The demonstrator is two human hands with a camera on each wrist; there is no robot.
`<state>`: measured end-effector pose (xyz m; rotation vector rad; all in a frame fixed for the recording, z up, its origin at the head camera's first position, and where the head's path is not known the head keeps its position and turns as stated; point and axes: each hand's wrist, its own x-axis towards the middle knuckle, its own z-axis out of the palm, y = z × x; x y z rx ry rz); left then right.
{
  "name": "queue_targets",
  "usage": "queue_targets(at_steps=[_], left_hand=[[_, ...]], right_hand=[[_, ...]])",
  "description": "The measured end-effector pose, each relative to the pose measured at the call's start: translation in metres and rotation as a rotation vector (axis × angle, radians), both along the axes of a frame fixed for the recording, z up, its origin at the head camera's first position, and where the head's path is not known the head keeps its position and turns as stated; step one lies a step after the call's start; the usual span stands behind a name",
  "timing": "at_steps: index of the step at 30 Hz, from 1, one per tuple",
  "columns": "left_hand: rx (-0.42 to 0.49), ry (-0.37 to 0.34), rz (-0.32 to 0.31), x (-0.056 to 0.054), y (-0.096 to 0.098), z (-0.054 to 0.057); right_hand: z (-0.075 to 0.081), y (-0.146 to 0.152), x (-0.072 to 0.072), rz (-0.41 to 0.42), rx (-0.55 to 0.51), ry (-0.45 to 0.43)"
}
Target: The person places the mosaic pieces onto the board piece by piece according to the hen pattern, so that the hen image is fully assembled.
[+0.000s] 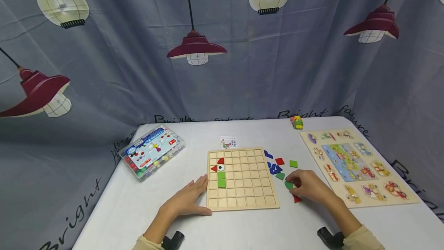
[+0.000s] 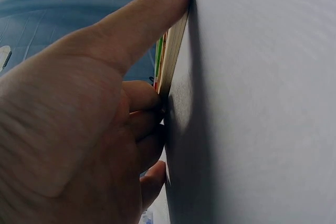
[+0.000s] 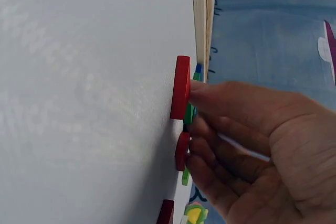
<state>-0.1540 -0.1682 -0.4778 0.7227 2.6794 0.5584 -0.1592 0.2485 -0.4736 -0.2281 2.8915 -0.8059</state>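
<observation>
A wooden grid board (image 1: 243, 196) lies on the table. In its left part are a red rounded piece (image 1: 220, 161), a red triangle (image 1: 213, 168), a white eye tile (image 1: 221, 168) and two green squares (image 1: 221, 183). My left hand (image 1: 189, 198) rests at the board's left edge, fingers extended, thumb by the near left corner. Right of the board, my right hand (image 1: 306, 184) pinches a green rounded piece (image 1: 288, 185) between thumb and fingers. A red piece (image 1: 296, 199) lies beneath that hand; in the right wrist view a red piece (image 3: 181, 88) partly hides the green one.
Blue pieces (image 1: 275, 168), a red square (image 1: 279, 161), a green square (image 1: 293, 163) and another green piece (image 1: 280, 176) lie beside the board. A picture card (image 1: 227, 142) lies behind it. A plastic box (image 1: 152, 151) stands left, a puzzle board (image 1: 320, 157) right, a small toy (image 1: 296, 122) behind.
</observation>
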Motion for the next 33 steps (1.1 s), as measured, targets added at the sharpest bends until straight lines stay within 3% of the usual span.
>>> queue_targets(at_steps=[20, 33], left_hand=[[-0.010, 0.005, -0.003, -0.001, -0.001, -0.003], [-0.021, -0.002, 0.000, -0.002, -0.001, -0.004]], right_hand=[[0.003, 0.005, -0.004, 0.036, 0.030, -0.035], [-0.002, 0.014, -0.007, 0.070, -0.026, -0.024]])
